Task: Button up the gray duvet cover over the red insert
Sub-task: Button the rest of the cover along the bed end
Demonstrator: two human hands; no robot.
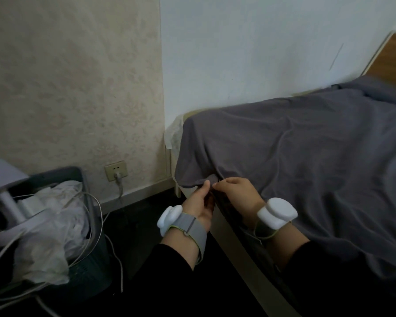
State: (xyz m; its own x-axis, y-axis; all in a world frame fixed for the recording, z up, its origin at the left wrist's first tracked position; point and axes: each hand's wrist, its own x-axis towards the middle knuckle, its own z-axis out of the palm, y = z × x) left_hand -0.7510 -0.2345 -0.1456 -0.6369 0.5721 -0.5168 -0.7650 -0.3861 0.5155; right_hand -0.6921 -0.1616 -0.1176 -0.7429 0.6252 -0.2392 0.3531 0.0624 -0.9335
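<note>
The gray duvet cover (295, 143) lies spread over the bed and hangs over its foot end. At that hanging hem, near the bed's left corner, my left hand (200, 202) pinches the fabric edge from below with thumb up. My right hand (237, 191) grips the same hem from the right, fingertips almost touching the left thumb. Both wrists wear white sensor bands. The button itself is too small to make out. No red insert shows; it is hidden inside the cover.
A dark laundry basket (87, 227) with white cloth, cables and a white device stands on the dark floor at left. A wall socket (116, 170) with a plugged cable is behind it. The wooden bed frame (236, 243) runs below my hands; a headboard (393, 56) is far right.
</note>
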